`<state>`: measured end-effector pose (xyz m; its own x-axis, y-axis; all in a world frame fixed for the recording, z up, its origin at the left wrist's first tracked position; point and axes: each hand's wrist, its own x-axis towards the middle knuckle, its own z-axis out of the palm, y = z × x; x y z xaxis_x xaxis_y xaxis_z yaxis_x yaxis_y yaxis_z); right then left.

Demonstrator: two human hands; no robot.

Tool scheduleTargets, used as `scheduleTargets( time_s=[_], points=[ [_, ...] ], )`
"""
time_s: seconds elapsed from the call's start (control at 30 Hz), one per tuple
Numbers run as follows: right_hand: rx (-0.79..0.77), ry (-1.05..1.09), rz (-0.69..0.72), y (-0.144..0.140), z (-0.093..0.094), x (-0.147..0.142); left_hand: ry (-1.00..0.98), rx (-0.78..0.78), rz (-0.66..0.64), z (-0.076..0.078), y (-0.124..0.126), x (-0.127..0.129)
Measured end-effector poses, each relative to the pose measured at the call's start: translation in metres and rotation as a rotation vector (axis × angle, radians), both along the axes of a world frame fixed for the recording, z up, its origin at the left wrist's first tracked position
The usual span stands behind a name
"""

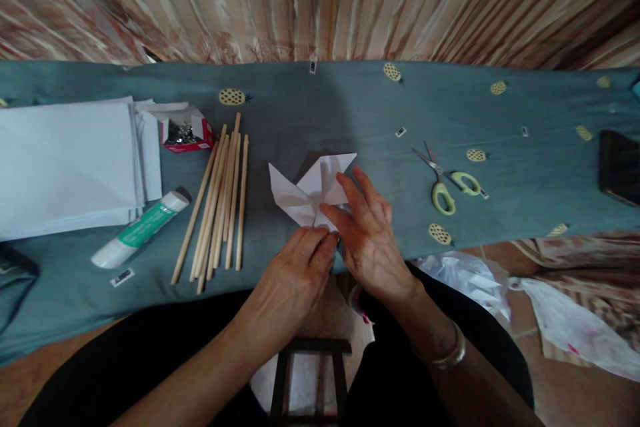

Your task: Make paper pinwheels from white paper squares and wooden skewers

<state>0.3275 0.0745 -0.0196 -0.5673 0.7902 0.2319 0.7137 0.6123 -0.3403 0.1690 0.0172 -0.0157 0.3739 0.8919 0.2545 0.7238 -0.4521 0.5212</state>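
The folded white paper (313, 193) is lying near the front edge of the worktop (350, 113), which is covered with a blue-green cloth. Behind the paper the cloth is lying bare up to the striped curtain (320, 0), so open room is there. To the left of the paper, just beside it, a bundle of wooden sticks (220, 200) is lying, and further left a glue tube (143, 230), a small red box (185, 130) and a stack of white sheets (67, 167). To the right of the paper, well apart, the scissors (445, 180) are resting with open cloth between. Far right of the paper a dark flat thing (620, 167) is sitting at the worktop's edge.

The left hand (295, 280) is pinching the near corner of the paper, its fingers (320, 243) narrowly closed on it. The right hand (367, 233) is pressing on the paper from the right, fingers (350, 193) loosely spread and flat on the fold.
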Motion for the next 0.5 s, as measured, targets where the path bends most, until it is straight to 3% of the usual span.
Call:
scheduleTargets(
  time_s=[0.33,0.5],
  points=[
    [0.084,0.003,-0.023,0.003,-0.009,0.002,-0.049,0.041,0.023,0.018,0.004,-0.011],
    [0.089,-0.007,-0.043,0.002,-0.009,0.000,-0.034,0.112,0.225,0.033,0.022,-0.043]
  ],
)
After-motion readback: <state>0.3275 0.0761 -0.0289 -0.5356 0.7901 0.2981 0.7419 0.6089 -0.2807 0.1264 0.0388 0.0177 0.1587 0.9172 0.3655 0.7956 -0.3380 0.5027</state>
